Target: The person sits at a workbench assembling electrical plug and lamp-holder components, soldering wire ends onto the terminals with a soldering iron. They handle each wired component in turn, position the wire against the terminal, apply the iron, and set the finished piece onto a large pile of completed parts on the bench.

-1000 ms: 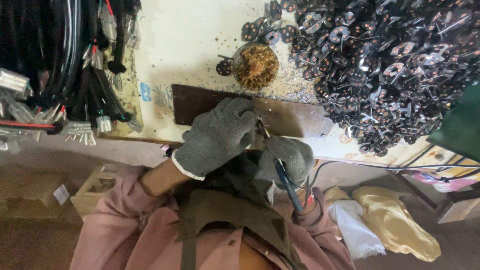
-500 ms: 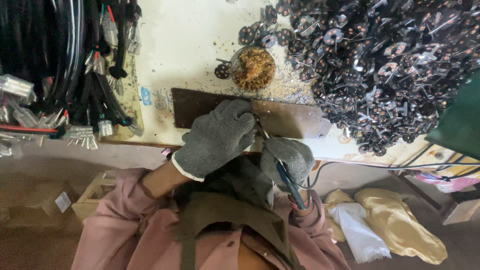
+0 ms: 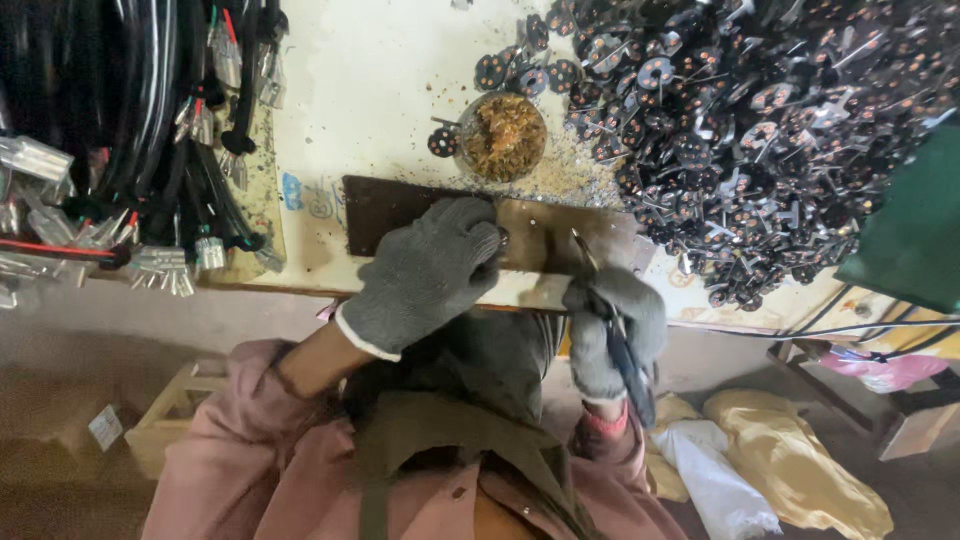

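Note:
My left hand (image 3: 425,275), in a grey knit glove, rests fingers down on a dark brown board (image 3: 400,210) at the table's front edge; a small dark part seems pinched at its fingertips, mostly hidden. My right hand (image 3: 612,325), also gloved in grey, grips a thin pen-like tool (image 3: 605,300) with a dark handle, whose metal tip points at the board just right of my left fingers. The two hands lie a short gap apart.
A small round dish of brownish-gold bits (image 3: 503,135) stands behind the board. A big heap of dark round metal parts (image 3: 760,120) fills the right side. Black cable bundles with connectors (image 3: 130,150) lie on the left. Cloth bags (image 3: 790,470) sit on the floor.
The hands hold nearly the same pose; my right hand with the tool has edged slightly away from my left. The view has shifted a little.

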Action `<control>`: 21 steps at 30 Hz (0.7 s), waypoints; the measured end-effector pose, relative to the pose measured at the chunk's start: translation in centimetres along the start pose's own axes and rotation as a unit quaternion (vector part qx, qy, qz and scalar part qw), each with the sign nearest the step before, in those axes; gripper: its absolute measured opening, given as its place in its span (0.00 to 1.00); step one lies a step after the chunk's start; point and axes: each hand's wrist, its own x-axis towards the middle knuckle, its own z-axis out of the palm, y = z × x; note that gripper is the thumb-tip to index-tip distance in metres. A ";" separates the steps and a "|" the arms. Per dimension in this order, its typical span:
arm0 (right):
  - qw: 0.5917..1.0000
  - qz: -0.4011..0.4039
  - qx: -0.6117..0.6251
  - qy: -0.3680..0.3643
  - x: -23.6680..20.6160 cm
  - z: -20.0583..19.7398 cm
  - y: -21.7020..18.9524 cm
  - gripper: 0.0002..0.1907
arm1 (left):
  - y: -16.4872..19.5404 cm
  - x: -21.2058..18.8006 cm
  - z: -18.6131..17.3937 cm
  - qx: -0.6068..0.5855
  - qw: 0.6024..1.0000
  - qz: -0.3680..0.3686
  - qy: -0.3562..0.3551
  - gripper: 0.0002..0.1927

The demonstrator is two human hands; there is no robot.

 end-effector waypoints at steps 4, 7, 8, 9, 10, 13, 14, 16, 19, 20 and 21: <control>0.999 0.002 -0.015 -0.032 -0.6 0.2 -1.1 0.08 | -0.3 -1.1 -2.2 0.015 0.996 -0.077 0.040 0.10; 0.993 0.007 -0.004 -0.115 2.1 1.1 -0.8 0.09 | -0.3 -1.3 -2.8 0.007 0.994 -0.073 0.084 0.08; 0.994 0.005 0.016 -0.112 3.6 1.3 -0.8 0.10 | -0.3 -1.2 -2.8 0.007 0.993 -0.055 0.102 0.08; 0.990 -0.082 -0.045 -0.106 5.1 1.4 -1.1 0.10 | -0.3 -1.1 -2.7 0.012 0.993 -0.062 0.100 0.07; 0.968 -0.173 -0.149 -0.107 6.5 1.2 -2.0 0.11 | -0.2 -1.0 -2.6 0.011 0.993 -0.073 0.093 0.06; 0.878 -0.283 -0.372 -0.107 10.4 1.8 -4.4 0.20 | 0.3 -0.9 -2.5 0.000 0.991 -0.117 0.062 0.05; 0.869 -0.273 -0.397 -0.114 11.1 2.0 -5.2 0.23 | 0.5 -1.0 -2.6 -0.005 0.990 -0.134 0.048 0.05; 0.837 -0.284 -0.445 -0.144 11.4 2.6 -6.4 0.20 | 0.8 -1.0 -2.7 0.008 0.992 -0.105 0.076 0.05; 0.835 -0.309 -0.414 -0.187 9.0 2.4 -7.4 0.19 | 1.0 -0.8 -2.5 0.004 0.991 -0.103 0.090 0.07; 0.836 -0.337 -0.390 -0.186 8.0 2.1 -7.6 0.19 | 1.0 -0.8 -2.3 0.000 0.990 -0.110 0.086 0.08; 0.835 -0.366 -0.364 -0.189 7.2 1.9 -7.6 0.20 | 0.9 -0.9 -2.1 0.001 0.990 -0.109 0.084 0.07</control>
